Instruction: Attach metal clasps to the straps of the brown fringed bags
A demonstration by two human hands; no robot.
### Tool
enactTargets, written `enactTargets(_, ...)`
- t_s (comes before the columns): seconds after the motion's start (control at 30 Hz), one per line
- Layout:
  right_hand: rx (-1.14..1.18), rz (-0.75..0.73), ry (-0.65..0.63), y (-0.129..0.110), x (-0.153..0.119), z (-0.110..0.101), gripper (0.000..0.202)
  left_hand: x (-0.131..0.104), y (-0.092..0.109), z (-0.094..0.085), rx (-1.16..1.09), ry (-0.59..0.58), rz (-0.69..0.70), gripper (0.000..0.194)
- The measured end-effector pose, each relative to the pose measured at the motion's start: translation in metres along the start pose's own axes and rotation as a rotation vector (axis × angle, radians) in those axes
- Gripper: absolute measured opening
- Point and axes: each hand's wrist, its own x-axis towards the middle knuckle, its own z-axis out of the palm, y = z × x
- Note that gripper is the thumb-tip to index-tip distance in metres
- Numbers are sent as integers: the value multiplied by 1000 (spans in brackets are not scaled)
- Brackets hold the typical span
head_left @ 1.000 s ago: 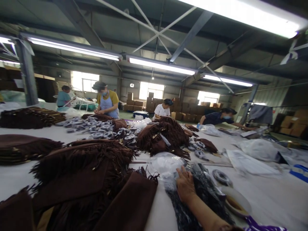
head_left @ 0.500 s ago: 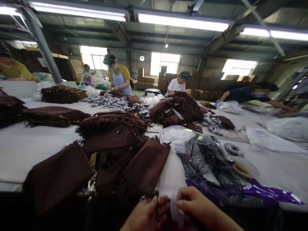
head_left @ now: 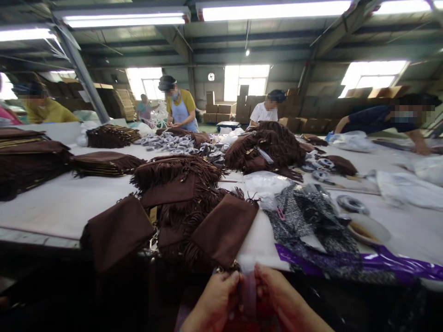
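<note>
At the bottom centre, my left hand (head_left: 218,295) is closed at the metal clasp of a brown fringed pouch (head_left: 226,228); what lies between its fingers is too small to make out. Close to its right, my right hand (head_left: 272,288) pinches a translucent plastic piece (head_left: 248,288) that hangs between both hands. The pouch lies over the table's front edge, on top of a heap of other brown fringed pouches (head_left: 176,173). Another pouch (head_left: 119,230) with a chain droops over the edge at the left.
Stacks of brown pouches (head_left: 31,166) stand on the white table (head_left: 44,207) at the left. Grey rings (head_left: 173,143) lie farther back. A black-and-white bag (head_left: 311,221), purple plastic (head_left: 398,263) and a round dish (head_left: 368,228) are at the right. Several people work around the table.
The view has shifted, so the table's contents appear farther right and its front edge shows more. My hands have drawn closer together around the plastic piece, and my left fingers have closed.
</note>
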Motion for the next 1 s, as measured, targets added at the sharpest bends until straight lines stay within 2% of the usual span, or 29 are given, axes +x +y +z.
enactTargets(0.17,-40,-75,129,1,10,7,47,0,-2,4,12,22,13,35)
enactTargets(0.27,-194,-115,111,0,12,3,46,-4,10,1,5,39,-2,36)
enactTargets(0.37,-362,-150,86,-1,2,1,40,-7,26,1,-24,94,9,39)
enactTargets(0.47,-476,-144,75,-2,-9,7,34,-5,38,8,-65,149,98,39)
enactTargets(0.6,-474,-109,103,-1,-15,16,32,1,40,19,-122,193,219,34)
enactTargets(0.77,-464,-122,99,1,-14,15,23,6,35,20,-125,240,231,33)
enactTargets(1.0,-455,-105,76,2,-14,14,25,7,38,14,-127,259,235,32)
